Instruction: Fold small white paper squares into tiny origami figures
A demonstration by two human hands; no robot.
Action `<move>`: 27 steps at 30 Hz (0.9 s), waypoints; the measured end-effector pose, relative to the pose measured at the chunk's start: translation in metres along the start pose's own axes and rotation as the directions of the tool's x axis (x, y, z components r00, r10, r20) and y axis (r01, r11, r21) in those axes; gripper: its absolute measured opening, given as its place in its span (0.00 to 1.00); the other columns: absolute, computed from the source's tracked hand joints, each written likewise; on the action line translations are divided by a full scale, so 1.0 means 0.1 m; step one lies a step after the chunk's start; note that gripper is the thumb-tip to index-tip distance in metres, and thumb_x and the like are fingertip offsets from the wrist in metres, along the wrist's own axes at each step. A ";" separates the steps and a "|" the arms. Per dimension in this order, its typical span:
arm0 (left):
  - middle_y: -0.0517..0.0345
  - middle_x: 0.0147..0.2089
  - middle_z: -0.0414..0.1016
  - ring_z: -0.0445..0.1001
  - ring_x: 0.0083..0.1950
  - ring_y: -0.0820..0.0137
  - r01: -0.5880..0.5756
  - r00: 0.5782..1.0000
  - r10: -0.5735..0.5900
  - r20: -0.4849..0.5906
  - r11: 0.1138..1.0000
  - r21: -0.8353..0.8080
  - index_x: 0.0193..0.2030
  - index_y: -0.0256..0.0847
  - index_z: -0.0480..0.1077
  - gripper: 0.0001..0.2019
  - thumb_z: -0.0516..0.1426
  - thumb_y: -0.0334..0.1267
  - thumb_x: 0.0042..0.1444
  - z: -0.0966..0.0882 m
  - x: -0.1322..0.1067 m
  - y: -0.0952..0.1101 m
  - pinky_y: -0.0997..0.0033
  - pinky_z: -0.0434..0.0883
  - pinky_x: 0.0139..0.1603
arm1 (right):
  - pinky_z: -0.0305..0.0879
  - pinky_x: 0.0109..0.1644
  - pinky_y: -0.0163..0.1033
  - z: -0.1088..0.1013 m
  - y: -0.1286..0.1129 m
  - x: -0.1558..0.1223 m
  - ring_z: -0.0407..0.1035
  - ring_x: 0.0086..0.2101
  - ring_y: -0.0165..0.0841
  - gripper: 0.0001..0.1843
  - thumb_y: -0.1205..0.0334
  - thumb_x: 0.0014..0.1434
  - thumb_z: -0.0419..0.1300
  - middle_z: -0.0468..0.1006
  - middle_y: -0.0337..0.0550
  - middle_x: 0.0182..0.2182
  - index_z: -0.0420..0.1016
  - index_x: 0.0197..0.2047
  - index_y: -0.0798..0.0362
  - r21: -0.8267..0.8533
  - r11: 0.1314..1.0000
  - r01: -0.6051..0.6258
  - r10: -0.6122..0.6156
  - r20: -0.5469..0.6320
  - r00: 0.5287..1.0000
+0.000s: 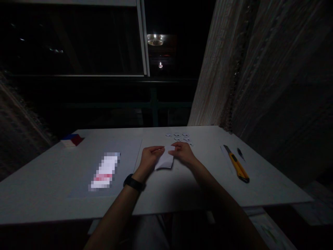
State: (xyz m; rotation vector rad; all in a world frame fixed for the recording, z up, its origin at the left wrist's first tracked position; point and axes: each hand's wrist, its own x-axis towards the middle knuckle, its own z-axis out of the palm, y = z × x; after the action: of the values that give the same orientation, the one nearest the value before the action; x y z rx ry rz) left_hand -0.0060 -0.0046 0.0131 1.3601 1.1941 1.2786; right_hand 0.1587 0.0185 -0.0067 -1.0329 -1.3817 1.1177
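Over the middle of the table, a small white piece of paper (164, 161) is held between my two hands, its lower edge lifted off the tabletop. My left hand (151, 157), with a dark watch on the wrist, pinches the paper's left side. At the opposite side, my right hand (183, 152) has thumb and fingers closed on its upper right corner. Just beyond the hands lie several small paper pieces with dark marks (178, 135) in loose rows.
On the white table (203, 194), a yellow utility knife (238, 165) and a dark pen (240, 153) lie at right. To the left, a blurred-out bright phone-like rectangle (106, 170) rests on a large paper sheet (130, 152). A colored cube (72, 140) sits far left. Curtains (208, 76) hang behind.
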 end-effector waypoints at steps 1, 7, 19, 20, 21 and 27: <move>0.47 0.31 0.77 0.73 0.29 0.67 0.007 1.000 -0.007 0.026 1.000 -0.018 0.34 0.31 0.76 0.18 0.63 0.43 0.38 0.00 0.00 0.00 0.70 0.67 0.30 | 0.55 0.23 0.32 0.00 -0.01 -0.01 0.60 0.17 0.24 0.20 0.60 0.31 0.69 0.65 0.31 0.14 0.71 0.30 0.59 -0.034 0.999 0.014 -0.013 0.017 1.000; 0.50 0.26 0.76 0.71 0.27 0.69 -0.035 0.999 0.033 0.025 0.998 0.054 0.27 0.33 0.76 0.15 0.64 0.43 0.35 0.01 0.02 -0.06 0.72 0.64 0.28 | 0.51 0.21 0.29 0.04 -0.09 -0.07 0.56 0.17 0.22 0.18 0.63 0.35 0.67 0.63 0.28 0.14 0.70 0.32 0.56 -0.158 0.984 0.087 -0.064 0.151 0.986; 0.58 0.20 0.69 0.64 0.24 0.73 -0.162 0.986 0.146 0.082 0.960 0.228 0.22 0.36 0.72 0.14 0.58 0.47 0.42 -0.02 0.02 -0.09 0.74 0.58 0.25 | 0.51 0.22 0.29 0.07 -0.10 -0.10 0.56 0.17 0.22 0.18 0.64 0.36 0.66 0.63 0.27 0.15 0.70 0.35 0.55 -0.216 0.969 0.117 -0.074 0.196 0.978; 0.60 0.19 0.67 0.62 0.23 0.74 -0.193 0.981 0.183 0.060 0.938 0.288 0.21 0.37 0.70 0.13 0.57 0.46 0.44 -0.01 0.02 -0.10 0.75 0.56 0.24 | 0.51 0.22 0.29 0.08 -0.10 -0.10 0.56 0.17 0.22 0.18 0.64 0.36 0.66 0.63 0.27 0.15 0.70 0.35 0.55 -0.218 0.969 0.116 -0.075 0.191 0.979; 0.62 0.18 0.65 0.61 0.23 0.74 -0.220 0.975 0.219 0.043 0.914 0.341 0.21 0.38 0.69 0.13 0.56 0.45 0.45 -0.01 0.02 -0.11 0.75 0.55 0.24 | 0.51 0.22 0.29 0.09 -0.10 -0.11 0.56 0.17 0.22 0.18 0.64 0.37 0.66 0.63 0.27 0.15 0.70 0.35 0.55 -0.221 0.968 0.116 -0.075 0.183 0.980; 0.62 0.19 0.65 0.61 0.24 0.73 -0.225 0.971 0.239 0.006 0.908 0.354 0.22 0.38 0.68 0.14 0.55 0.47 0.46 0.01 0.03 -0.15 0.75 0.55 0.24 | 0.52 0.22 0.30 0.11 -0.11 -0.10 0.57 0.17 0.23 0.19 0.62 0.36 0.66 0.64 0.28 0.15 0.70 0.34 0.55 -0.187 0.978 0.097 -0.074 0.125 0.989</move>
State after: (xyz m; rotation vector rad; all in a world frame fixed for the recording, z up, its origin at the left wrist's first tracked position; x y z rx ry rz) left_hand -0.0062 0.0008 -0.0018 1.7915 1.3661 1.2982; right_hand 0.1482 0.0053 0.0015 -1.0471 -1.6393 1.0096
